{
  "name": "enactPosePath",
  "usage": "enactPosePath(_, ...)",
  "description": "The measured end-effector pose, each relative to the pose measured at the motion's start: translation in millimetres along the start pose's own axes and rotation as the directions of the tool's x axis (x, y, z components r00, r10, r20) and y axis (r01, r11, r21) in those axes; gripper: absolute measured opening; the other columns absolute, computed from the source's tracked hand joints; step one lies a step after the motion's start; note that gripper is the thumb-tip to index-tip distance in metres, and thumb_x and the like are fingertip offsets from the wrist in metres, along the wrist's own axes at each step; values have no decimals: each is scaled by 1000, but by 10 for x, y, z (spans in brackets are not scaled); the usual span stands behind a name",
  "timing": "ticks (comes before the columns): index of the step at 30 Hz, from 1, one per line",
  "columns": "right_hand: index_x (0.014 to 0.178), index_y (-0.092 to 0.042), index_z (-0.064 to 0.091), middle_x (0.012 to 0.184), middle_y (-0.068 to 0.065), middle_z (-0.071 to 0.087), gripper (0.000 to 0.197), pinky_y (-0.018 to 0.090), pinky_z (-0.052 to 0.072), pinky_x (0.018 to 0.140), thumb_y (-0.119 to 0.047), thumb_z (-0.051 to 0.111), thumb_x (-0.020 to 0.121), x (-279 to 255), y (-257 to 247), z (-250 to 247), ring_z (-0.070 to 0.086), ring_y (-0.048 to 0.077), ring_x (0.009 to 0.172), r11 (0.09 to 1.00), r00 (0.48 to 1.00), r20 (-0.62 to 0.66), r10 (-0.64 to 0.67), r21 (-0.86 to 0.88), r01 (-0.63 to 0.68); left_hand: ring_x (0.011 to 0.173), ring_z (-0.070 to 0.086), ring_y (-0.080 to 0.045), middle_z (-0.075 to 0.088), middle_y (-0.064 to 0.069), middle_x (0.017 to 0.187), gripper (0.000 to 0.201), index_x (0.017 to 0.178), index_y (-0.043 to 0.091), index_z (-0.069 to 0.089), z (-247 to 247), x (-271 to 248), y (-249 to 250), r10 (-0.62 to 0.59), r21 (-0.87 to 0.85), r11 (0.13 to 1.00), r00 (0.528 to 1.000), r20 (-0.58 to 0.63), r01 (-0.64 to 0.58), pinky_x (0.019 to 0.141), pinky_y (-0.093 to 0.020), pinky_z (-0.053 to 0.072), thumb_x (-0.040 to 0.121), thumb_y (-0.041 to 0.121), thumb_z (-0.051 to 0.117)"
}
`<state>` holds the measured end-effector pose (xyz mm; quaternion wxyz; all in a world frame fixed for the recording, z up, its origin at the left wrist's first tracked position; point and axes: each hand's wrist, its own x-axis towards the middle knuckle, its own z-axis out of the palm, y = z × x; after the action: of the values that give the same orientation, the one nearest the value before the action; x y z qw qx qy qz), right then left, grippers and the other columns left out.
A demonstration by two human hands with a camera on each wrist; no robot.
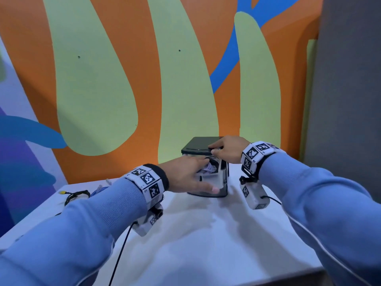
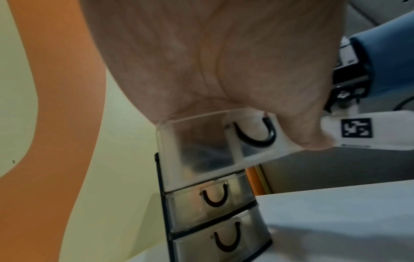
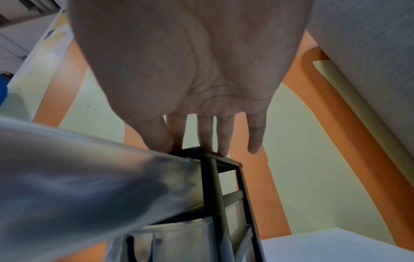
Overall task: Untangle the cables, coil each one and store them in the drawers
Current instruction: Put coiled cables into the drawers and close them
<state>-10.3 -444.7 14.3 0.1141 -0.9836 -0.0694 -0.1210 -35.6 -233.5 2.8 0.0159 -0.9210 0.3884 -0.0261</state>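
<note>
A small drawer unit (image 1: 201, 143) with a black top and clear drawers stands at the back of the white table (image 1: 206, 234). Its top drawer (image 2: 201, 147) is pulled out; a pale coiled cable (image 1: 208, 168) lies inside. My left hand (image 1: 191, 174) reaches over this drawer with fairly straight fingers on the cable, thumb along the drawer front. The fingertips are hidden in the left wrist view. My right hand (image 1: 221, 148) rests flat on the unit's top (image 3: 224, 159), fingers straight. The middle drawer (image 2: 210, 196) and bottom drawer (image 2: 226, 237) are pushed in.
A black cable with a yellow plug (image 1: 75, 196) and a blue cable (image 1: 99, 189) lie at the table's far left. A painted wall stands directly behind the unit. A grey panel (image 1: 346, 89) is on the right. A thin black wire (image 1: 121, 252) hangs from my left wrist.
</note>
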Motion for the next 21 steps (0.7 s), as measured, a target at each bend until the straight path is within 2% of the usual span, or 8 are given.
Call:
enactPosePath(1,141,-36,63,143,-8,64,38,23,44,73,-41,52,105,-6,-1,-4,64,18,109,1000,1000,0,2,3,-2,97,62,-29,66,-5,111,46,106,27,60,4,47,-29,7,12,1000,998,-57,-7,83,-43,51,94,71,62)
enactPosePath(3,141,-37,63,143,-8,64,37,25,46,78,-40,51,106,-18,-3,-7,65,19,114,1000,1000,3,9,11,-9,73,55,-22,59,2,81,39,81,31,49,46,118,-84,-18,63,998,988,-155,28,66,-40,49,96,63,65)
enactPosePath(7,141,-40,62,138,-10,67,37,25,45,74,-41,50,106,-27,-9,3,64,17,100,1000,1000,7,11,5,-11,94,59,-23,66,1,103,46,109,21,70,168,230,-109,-59,143,983,937,-345,115,76,-39,52,92,64,67)
enactPosePath(11,139,-41,65,129,-10,72,38,29,54,74,-42,53,103,-25,-38,-6,67,18,93,1000,1000,-4,20,-3,-20,88,43,-23,53,1,102,48,102,24,48,232,352,-9,-197,164,934,843,-501,316,83,-40,43,91,67,67)
enactPosePath(13,137,-40,66,130,-10,71,37,33,59,86,-40,54,102,-23,-46,-20,69,21,102,1000,1000,-3,19,-15,-19,91,51,-26,57,-2,105,51,107,21,49,288,425,33,-314,86,907,797,-516,413,81,-40,42,92,66,65)
enactPosePath(16,136,-40,66,128,-10,72,36,36,59,89,-39,54,102,-29,-53,-28,70,22,105,1000,1000,-6,18,-21,-19,92,57,-28,58,-3,104,50,110,18,51,385,468,61,-412,-46,888,747,-522,457,71,-38,41,94,64,64)
enactPosePath(18,136,-39,67,123,-9,74,36,36,60,86,-39,54,103,-36,-67,-22,70,22,101,1000,1000,-12,17,-17,-17,91,58,-28,58,-2,102,38,105,19,50,451,396,75,-393,-66,904,758,-521,423,69,-38,42,99,55,61)
enactPosePath(21,135,-35,68,121,-7,75,35,36,59,87,-39,50,105,-39,-83,16,70,24,100,1000,1000,-19,-8,-31,8,85,58,-29,64,-3,100,15,93,20,50,595,247,101,-332,-61,939,845,-420,339,66,-36,42,100,32,56)
